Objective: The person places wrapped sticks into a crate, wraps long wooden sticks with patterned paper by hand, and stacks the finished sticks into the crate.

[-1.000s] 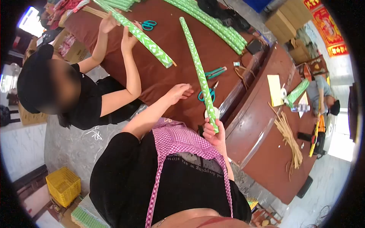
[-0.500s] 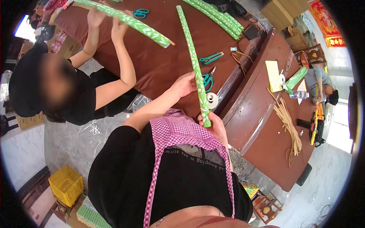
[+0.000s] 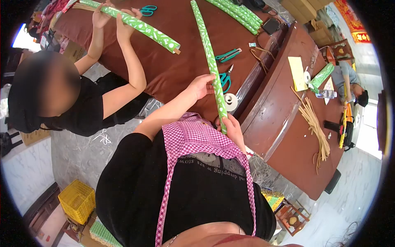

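Note:
A long green tube with a white pattern (image 3: 209,55) slants from my apron out over the brown table. My left hand (image 3: 203,86) is wrapped round it below its middle, thumb on top. At the near end my right hand (image 3: 233,131) grips the tube, fingers partly hidden behind it. Just right of the tube lie teal-handled scissors (image 3: 225,79), with a white tape roll (image 3: 231,101) beside them. A teal utility knife (image 3: 228,55) rests farther up the table.
At left a co-worker's hands (image 3: 123,29) hold another green tube (image 3: 152,33); blue-handled scissors (image 3: 148,10) lie near. Several green tubes (image 3: 236,16) are at the back. The right-hand table (image 3: 284,136) carries brown strips (image 3: 313,129), a bottle (image 3: 327,94) and yellow paper (image 3: 297,74).
The tube's near end has moved slightly up in view, and my right hand is more fully on it. The co-worker's tube has shifted slightly and its printed side has turned.

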{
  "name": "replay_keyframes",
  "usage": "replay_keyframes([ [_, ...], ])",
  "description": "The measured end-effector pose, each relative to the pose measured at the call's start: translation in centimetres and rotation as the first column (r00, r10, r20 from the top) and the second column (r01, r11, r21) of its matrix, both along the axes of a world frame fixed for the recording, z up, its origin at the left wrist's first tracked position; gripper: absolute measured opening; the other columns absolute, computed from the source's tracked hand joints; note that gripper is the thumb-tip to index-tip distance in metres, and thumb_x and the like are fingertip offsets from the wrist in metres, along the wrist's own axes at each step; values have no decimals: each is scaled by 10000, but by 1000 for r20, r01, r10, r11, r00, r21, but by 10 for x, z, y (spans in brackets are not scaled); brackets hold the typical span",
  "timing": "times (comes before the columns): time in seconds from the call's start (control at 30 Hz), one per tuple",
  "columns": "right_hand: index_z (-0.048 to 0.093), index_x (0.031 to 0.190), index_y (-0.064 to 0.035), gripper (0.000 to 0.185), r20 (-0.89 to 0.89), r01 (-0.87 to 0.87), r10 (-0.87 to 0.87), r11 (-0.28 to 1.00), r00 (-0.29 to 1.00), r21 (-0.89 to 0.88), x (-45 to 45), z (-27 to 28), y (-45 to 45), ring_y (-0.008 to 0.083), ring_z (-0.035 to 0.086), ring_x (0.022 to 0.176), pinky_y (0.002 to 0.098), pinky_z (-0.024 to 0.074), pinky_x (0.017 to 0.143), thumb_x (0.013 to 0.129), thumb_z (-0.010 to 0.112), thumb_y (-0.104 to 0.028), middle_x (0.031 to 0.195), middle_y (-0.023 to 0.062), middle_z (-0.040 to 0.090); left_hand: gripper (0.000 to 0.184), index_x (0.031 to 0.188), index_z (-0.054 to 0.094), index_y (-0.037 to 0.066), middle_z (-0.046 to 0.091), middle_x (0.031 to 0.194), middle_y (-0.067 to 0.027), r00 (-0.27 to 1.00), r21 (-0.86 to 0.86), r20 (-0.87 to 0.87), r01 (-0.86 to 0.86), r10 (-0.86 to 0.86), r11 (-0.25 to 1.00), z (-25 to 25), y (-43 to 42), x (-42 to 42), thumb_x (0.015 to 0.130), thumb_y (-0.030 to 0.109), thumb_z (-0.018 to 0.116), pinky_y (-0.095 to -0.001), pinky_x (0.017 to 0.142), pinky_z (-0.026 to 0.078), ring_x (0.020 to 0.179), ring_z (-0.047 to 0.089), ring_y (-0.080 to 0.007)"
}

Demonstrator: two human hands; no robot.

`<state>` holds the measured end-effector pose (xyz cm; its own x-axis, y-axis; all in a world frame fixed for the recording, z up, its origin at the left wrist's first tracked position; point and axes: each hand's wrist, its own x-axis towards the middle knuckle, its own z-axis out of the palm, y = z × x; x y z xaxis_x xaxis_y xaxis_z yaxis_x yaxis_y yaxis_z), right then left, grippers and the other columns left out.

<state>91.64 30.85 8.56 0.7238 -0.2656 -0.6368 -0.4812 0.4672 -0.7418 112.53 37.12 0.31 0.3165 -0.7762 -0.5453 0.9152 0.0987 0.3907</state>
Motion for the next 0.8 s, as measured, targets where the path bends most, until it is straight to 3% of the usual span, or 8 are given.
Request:
replay_keyframes([
  [0.1,505,990,-10,216,-8,21,-21,1000,1000,19,0,4,0,101,495,598,242,409,532,861,423,-162,759,46,547,161,938,559,60,601,825,-57,1000,37,13,0,-1,999,3,-2,1,821,169,543,-346,689,477,723,581,-184],
  [0.23,492,989,11,237,74,121,-140,968,987,220,-3,6,0,120,489,586,246,402,520,865,400,-169,743,66,542,166,951,553,59,601,846,-56,999,-39,40,10,-8,999,11,-4,1,818,157,545,-344,721,466,747,577,-182],
  [0.33,468,1057,22,306,22,230,-280,827,960,513,-7,-2,-6,121,468,565,241,384,493,862,409,-207,725,66,527,167,965,550,59,599,876,-55,1000,-97,26,13,-11,995,13,-3,-2,824,148,539,-341,748,454,779,572,-179],
  [0.43,464,1082,25,342,83,189,-304,759,949,623,-9,1,-5,122,467,559,240,378,483,855,423,-228,722,66,528,167,978,550,60,594,898,-51,1000,-126,9,15,-14,992,12,-3,-3,834,143,531,-338,768,444,801,567,-177],
  [0.67,469,1100,14,358,85,174,-270,799,959,576,-12,-2,-4,103,463,579,216,378,496,859,444,-250,764,58,539,166,990,549,65,583,890,-41,1000,-103,25,13,-10,995,8,-2,-5,841,134,521,-339,774,441,817,562,-171],
  [0.73,484,1075,15,333,-3,189,-201,916,980,353,-9,5,-4,112,492,605,221,402,514,863,419,-233,788,68,560,170,996,546,63,582,895,-43,999,-93,52,20,-16,995,4,-3,-6,843,131,517,-339,777,443,826,561,-172],
  [0.8,491,1063,12,319,16,152,-163,948,986,281,-9,4,-6,114,501,613,223,410,522,865,407,-224,791,66,564,170,1001,539,56,581,906,-48,996,-76,91,11,-4,997,5,-2,-8,846,117,507,-338,784,445,846,560,-177],
])
